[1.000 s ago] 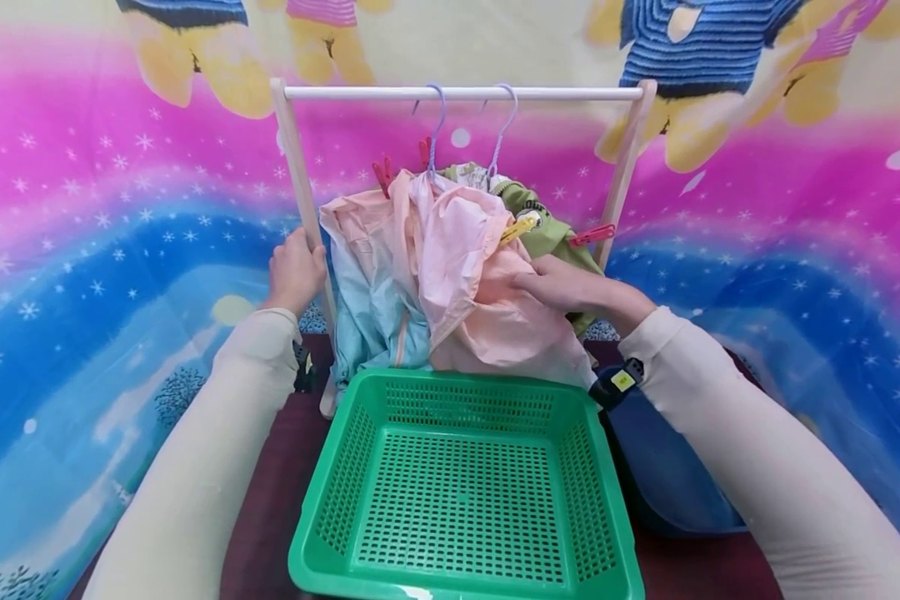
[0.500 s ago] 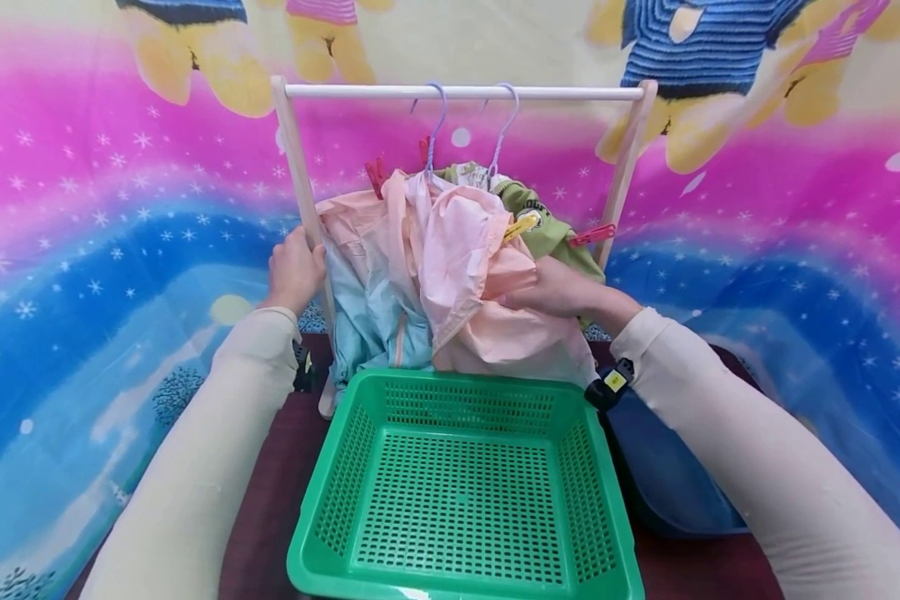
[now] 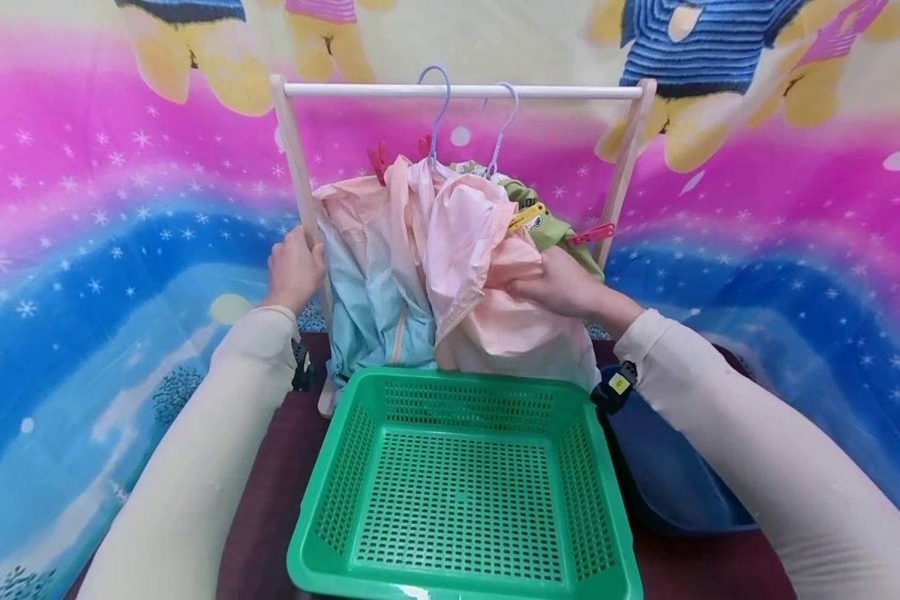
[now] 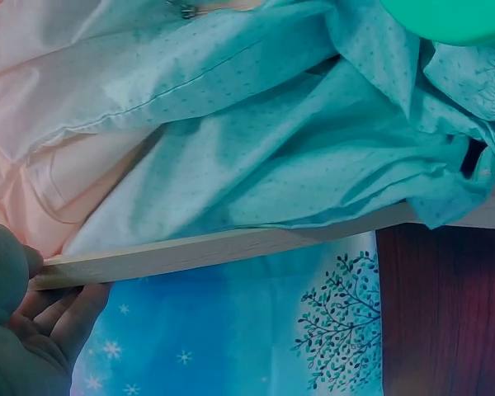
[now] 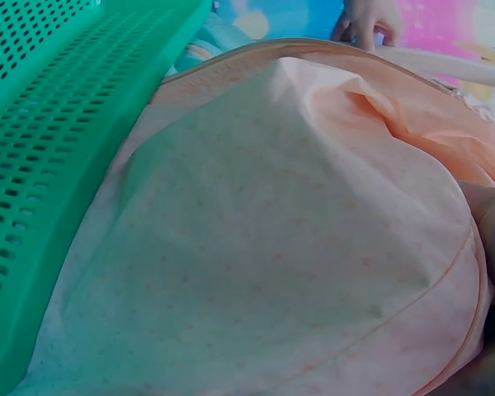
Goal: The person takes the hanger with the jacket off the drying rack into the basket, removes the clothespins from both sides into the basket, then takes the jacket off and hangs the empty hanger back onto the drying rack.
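Observation:
A pink-to-turquoise jacket (image 3: pixel 461 242) hangs on a purple hanger (image 3: pixel 437 125) whose hook stands raised, its top above the white bar (image 3: pixel 555 92). My right hand (image 3: pixel 558 283) grips the jacket's pink front at its right side. In the right wrist view the cloth hides most of that hand. My left hand (image 3: pixel 295 271) holds the left post of the wooden rack, thumb on one side and fingers on the other in the left wrist view. A yellow clothespin (image 3: pixel 525 218) is clipped at the jacket's right shoulder, a red clothespin (image 3: pixel 377 162) at its left.
Behind the jacket hangs a green shirt (image 3: pixel 558 233) on a second hanger (image 3: pixel 502 129), with a red clothespin (image 3: pixel 592 234) at its right. A green perforated basket (image 3: pixel 615 500) stands in front of the rack. A dark blue tub (image 3: pixel 675 475) sits to the right. Patterned cloth surrounds the table.
The right hand has shifted left and taken hold of the jacket's front. The jacket and its hanger have risen, the hook now above the bar. The left hand stays on the post.

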{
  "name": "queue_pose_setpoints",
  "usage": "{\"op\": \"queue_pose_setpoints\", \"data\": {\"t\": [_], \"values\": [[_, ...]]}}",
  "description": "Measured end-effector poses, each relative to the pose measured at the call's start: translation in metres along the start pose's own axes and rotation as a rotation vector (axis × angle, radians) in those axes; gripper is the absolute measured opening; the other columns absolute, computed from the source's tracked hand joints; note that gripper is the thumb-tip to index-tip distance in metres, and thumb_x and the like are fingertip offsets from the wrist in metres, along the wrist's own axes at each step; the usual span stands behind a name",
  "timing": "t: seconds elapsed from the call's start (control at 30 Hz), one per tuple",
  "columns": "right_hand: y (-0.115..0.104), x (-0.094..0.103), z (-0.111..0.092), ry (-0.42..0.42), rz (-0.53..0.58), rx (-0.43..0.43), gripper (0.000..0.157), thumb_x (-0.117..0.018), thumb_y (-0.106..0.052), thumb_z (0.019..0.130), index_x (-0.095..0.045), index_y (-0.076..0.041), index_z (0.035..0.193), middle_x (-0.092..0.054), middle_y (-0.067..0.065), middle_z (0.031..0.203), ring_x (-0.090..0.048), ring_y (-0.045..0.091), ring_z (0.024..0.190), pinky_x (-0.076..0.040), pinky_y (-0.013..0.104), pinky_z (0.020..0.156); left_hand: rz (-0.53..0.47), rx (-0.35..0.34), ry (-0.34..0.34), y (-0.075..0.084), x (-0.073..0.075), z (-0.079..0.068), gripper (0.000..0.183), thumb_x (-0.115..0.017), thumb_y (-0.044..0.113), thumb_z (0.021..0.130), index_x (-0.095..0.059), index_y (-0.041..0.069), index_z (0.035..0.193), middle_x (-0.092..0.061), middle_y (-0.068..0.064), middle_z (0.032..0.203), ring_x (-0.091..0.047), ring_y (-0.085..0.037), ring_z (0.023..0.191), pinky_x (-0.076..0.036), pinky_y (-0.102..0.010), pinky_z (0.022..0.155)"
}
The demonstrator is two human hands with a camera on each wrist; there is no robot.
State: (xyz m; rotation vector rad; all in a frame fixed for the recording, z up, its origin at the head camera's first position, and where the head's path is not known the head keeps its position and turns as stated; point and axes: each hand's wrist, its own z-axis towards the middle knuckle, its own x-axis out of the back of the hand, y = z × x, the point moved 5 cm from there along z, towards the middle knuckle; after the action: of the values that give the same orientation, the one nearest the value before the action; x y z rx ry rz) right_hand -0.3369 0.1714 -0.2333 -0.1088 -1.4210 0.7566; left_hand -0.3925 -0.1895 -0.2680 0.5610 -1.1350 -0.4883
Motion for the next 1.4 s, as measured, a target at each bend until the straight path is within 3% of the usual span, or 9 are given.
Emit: {"op": "queue_pose_setpoints", "data": {"t": [0.1,0.27,0.57,0.83,0.93,1.07,1.2,1.4], "values": [[0.000,0.005,-0.001,0.020,-0.042,-0.005,0.028,-0.069,-0.026,0.091,-0.060,-0.007,0.073,-0.039,-0.007,0.053,-0.045,0.013,0.051,-0.040,0.028,0.051,-0.004,-0.001,0.000,0.000,0.000,0.001,0.035,-0.046,0.020,0.107,-0.051,-0.004,0.133,-0.063,-0.030,0.122,-0.064,-0.048,0.109,-0.055,-0.057,0.089],[0.002,0.009,-0.004,0.038,-0.049,-0.029,0.035,-0.069,-0.032,0.092,-0.056,-0.010,0.069,-0.036,-0.008,0.051,-0.045,0.014,0.051,-0.039,0.030,0.052,-0.023,-0.004,-0.011,0.001,0.001,0.000,0.036,-0.045,0.019,0.108,-0.050,-0.004,0.134,-0.062,-0.031,0.122,-0.064,-0.048,0.109,-0.055,-0.058,0.088],[0.007,0.011,-0.013,0.052,0.022,0.016,0.021,-0.069,-0.026,0.094,-0.069,-0.004,0.095,-0.057,0.002,0.060,-0.057,0.016,0.057,-0.048,0.030,0.057,-0.012,0.000,-0.020,-0.002,0.001,-0.002,0.036,-0.044,0.019,0.108,-0.050,-0.005,0.133,-0.062,-0.031,0.120,-0.063,-0.049,0.109,-0.055,-0.058,0.088],[0.015,0.020,-0.021,0.080,-0.009,0.045,0.019,-0.070,-0.027,0.095,-0.074,-0.009,0.100,-0.054,0.001,0.057,-0.056,0.017,0.055,-0.047,0.029,0.056,-0.027,-0.005,-0.017,-0.002,0.002,-0.001,0.035,-0.044,0.020,0.108,-0.051,-0.005,0.131,-0.063,-0.030,0.119,-0.065,-0.047,0.106,-0.056,-0.056,0.087],[0.018,0.024,-0.026,0.082,-0.044,0.087,0.020,-0.069,-0.024,0.095,-0.077,-0.013,0.111,-0.052,0.002,0.055,-0.052,0.016,0.050,-0.044,0.029,0.053,-0.030,-0.013,-0.014,-0.001,0.002,0.000,0.034,-0.045,0.019,0.108,-0.052,-0.005,0.130,-0.063,-0.030,0.117,-0.066,-0.046,0.104,-0.056,-0.056,0.086],[0.023,0.029,-0.034,0.082,-0.083,0.129,0.028,-0.070,-0.021,0.095,-0.075,-0.016,0.122,-0.061,0.003,0.061,-0.054,0.008,0.056,-0.046,0.026,0.058,-0.034,-0.017,-0.014,0.000,0.003,0.001,0.034,-0.045,0.019,0.108,-0.052,-0.006,0.131,-0.064,-0.031,0.117,-0.066,-0.047,0.104,-0.057,-0.056,0.085],[0.029,0.030,-0.040,0.077,-0.064,0.096,0.028,-0.070,-0.022,0.095,-0.075,-0.012,0.120,-0.067,0.002,0.068,-0.059,0.004,0.066,-0.048,0.025,0.062,-0.037,-0.006,-0.024,0.001,0.003,0.001,0.036,-0.045,0.019,0.108,-0.052,-0.005,0.133,-0.064,-0.031,0.119,-0.066,-0.047,0.105,-0.056,-0.057,0.086],[0.037,0.032,-0.050,0.074,-0.048,0.036,0.023,-0.071,-0.023,0.095,-0.075,-0.008,0.111,-0.058,0.000,0.060,-0.057,0.010,0.060,-0.046,0.027,0.056,-0.036,0.003,-0.025,-0.002,0.003,0.002,0.036,-0.044,0.021,0.108,-0.052,-0.004,0.134,-0.064,-0.030,0.119,-0.067,-0.046,0.106,-0.056,-0.056,0.086]]}}
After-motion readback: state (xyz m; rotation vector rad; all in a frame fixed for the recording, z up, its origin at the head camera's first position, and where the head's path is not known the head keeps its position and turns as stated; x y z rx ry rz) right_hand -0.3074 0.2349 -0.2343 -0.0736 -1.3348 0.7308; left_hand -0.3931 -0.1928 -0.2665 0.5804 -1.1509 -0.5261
